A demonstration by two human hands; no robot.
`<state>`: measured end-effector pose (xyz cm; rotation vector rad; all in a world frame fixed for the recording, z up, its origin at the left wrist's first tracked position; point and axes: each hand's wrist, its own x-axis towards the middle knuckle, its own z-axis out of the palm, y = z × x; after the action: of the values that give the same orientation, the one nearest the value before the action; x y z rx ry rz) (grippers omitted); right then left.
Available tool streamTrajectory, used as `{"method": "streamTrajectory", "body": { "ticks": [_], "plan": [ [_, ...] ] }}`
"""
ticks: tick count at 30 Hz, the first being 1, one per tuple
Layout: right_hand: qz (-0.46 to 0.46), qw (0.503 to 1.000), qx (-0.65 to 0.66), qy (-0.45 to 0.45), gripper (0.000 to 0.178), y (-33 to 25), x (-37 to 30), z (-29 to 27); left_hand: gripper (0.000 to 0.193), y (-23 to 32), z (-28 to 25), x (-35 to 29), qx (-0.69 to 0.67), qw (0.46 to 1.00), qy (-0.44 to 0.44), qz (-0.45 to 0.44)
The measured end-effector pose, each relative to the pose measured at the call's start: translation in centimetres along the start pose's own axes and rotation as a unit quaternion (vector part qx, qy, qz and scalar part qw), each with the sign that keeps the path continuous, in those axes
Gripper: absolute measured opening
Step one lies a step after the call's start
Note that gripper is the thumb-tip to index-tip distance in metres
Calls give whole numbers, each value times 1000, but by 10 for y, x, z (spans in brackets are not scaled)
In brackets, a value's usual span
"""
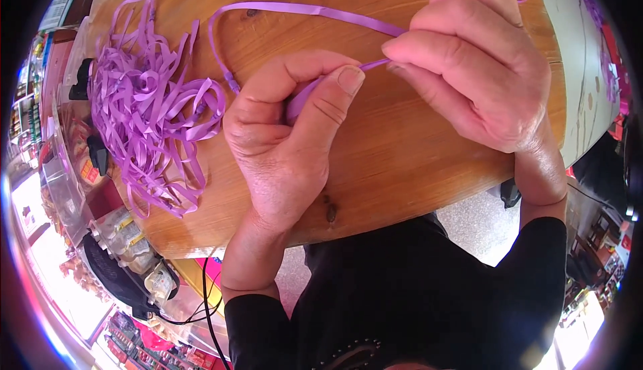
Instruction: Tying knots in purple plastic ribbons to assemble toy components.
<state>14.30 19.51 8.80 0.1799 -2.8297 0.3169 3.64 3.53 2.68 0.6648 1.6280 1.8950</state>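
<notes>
A long purple ribbon point(315, 11) arcs over the wooden table point(415, 162) between my hands. My left hand point(295, 115) is closed on it, pinching it between thumb and forefinger, with more ribbon tucked inside the curled fingers. Opposite, my right hand point(475, 62) grips the same ribbon at its fingertips, and a short stretch spans the small gap between the hands. Past the right hand, more ribbon loops toward the far edge. Left of my left hand lies a tangled heap of purple ribbons point(144, 102); a small knot or band point(230, 77) shows on the ribbon near it.
A white, dark-streaked surface point(583, 55) adjoins the table on the right, with more purple ribbon point(593, 1) at its far side. Along the left edge stand clear plastic containers point(124, 236) and a black bag point(107, 269). Black cables point(206, 296) hang below the table edge.
</notes>
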Motion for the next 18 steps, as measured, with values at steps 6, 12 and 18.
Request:
{"method": "streamTrajectory", "body": {
  "ticks": [6, 12, 18],
  "plan": [
    [119, 983, 124, 71, 23, 2, 1, 6, 8, 1, -10, 4, -43, 999, -7, -20],
    [43, 978, 136, 149, 33, 3, 7, 42, 9, 1, -12, -2, -56, 997, -5, -56],
    [-26, 974, 158, 159, 32, 5, 1, 44, 13, -3, -4, -2, -39, 997, -26, -55]
  ]
}}
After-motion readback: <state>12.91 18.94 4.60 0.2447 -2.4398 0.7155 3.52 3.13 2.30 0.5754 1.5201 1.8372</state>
